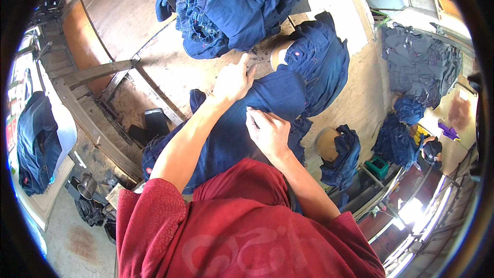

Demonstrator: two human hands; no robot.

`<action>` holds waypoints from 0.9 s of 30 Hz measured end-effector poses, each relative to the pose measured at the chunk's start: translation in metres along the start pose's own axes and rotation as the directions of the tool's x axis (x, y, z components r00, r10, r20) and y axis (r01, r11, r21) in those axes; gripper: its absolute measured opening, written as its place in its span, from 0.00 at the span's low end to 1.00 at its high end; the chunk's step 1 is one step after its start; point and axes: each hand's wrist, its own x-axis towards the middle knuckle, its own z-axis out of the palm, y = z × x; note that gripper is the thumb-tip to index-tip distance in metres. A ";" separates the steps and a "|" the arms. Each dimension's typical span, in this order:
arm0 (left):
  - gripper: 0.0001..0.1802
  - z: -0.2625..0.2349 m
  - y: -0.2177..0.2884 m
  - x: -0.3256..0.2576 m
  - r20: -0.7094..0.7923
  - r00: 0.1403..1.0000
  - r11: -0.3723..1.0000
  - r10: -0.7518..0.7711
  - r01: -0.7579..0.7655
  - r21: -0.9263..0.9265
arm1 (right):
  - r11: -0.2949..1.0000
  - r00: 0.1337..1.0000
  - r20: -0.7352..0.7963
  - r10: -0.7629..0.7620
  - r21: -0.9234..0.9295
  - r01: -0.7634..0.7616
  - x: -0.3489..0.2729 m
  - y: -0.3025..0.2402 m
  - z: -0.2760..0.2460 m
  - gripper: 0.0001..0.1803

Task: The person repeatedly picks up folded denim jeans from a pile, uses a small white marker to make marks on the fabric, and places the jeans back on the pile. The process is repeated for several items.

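Note:
Dark blue denim trousers (pixel 226 123) lie stretched in front of my body, a leg running to the right under both hands. My left hand (pixel 234 80) is at the far edge of the denim, its fingers stretched out and apart with nothing visible in them. Over the middle of the cloth is my right hand (pixel 270 129), its fingers curled and the tips pinched together. Whatever sits between those fingertips is too small to make out. Another bunched pair of dark denim trousers (pixel 321 64) rests just beyond the right end of the cloth.
A large pile of folded denim trousers (pixel 247 7) sits ahead on the worn table (pixel 355 85). Grey garments (pixel 419 64) are heaped at the far right. More denim (pixel 38 144) lies at the left. A green basket (pixel 377 167) stands at the lower right, near a wooden frame (pixel 98 74) opposite.

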 end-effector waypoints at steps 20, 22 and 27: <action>0.17 0.006 -0.003 -0.001 -0.102 0.992 0.994 0.077 -0.084 -0.067 | 0.999 0.988 0.151 0.024 0.038 -0.030 -0.009 0.003 -0.023 0.03; 0.17 0.006 -0.004 0.000 -0.090 0.994 0.996 0.067 -0.072 -0.050 | 0.990 0.998 0.049 0.033 0.133 -0.039 -0.008 0.002 -0.022 0.04; 0.17 0.005 -0.003 -0.002 -0.079 0.996 0.999 0.043 -0.044 -0.013 | 0.999 0.996 0.083 0.033 0.002 -0.034 -0.006 0.001 -0.014 0.06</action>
